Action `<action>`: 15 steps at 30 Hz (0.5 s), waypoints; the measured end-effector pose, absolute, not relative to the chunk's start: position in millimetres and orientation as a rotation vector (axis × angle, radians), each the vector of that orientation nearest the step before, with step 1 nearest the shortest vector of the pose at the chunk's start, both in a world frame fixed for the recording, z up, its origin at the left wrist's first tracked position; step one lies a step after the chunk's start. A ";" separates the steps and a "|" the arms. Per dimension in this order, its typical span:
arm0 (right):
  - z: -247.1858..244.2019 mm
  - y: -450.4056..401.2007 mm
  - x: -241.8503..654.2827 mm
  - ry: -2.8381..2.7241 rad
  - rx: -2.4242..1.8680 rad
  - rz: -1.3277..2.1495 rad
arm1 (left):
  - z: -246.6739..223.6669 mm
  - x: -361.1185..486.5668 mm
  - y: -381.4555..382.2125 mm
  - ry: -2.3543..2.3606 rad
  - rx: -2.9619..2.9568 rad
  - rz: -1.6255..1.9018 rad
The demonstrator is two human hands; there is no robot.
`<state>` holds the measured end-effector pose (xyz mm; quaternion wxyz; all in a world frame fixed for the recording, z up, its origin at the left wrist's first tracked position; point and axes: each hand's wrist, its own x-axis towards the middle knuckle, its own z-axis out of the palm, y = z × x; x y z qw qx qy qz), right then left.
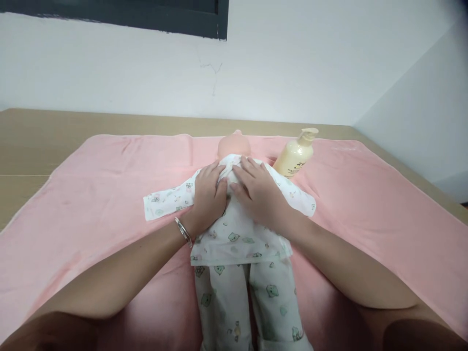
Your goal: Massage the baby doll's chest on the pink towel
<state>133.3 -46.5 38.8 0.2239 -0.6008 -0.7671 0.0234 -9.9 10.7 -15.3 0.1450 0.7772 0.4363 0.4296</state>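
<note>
A baby doll lies in the middle, its pale head (234, 145) pointing away from me. It wears a white printed top (237, 243) and matching trousers (228, 302), with both sleeves spread out sideways. My left hand (210, 197) rests flat on the left side of the doll's upper chest, fingers extended, a silver bangle (183, 231) at the wrist. On the right side of the chest lies my right hand (259, 195), its fingers spread and pointing toward the neck. Neither hand grips anything. The doll's face cannot be made out.
A pink cloth (146, 161) lies under the doll on a wooden surface (44, 131). Beyond the right sleeve, a pale yellow pump bottle (295, 155) leans over to the right. A white wall (146, 78) with a dark frame (164, 17) stands behind.
</note>
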 end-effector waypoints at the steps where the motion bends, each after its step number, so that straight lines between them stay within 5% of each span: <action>1: 39.9 -45.5 134.5 -2.098 -1.628 0.070 | -15.6 -9.8 10.8 1.251 2.238 1.238; 15: 42.4 -42.6 138.0 -1.977 -1.645 0.048 | -12.8 -8.8 8.3 1.279 2.211 1.219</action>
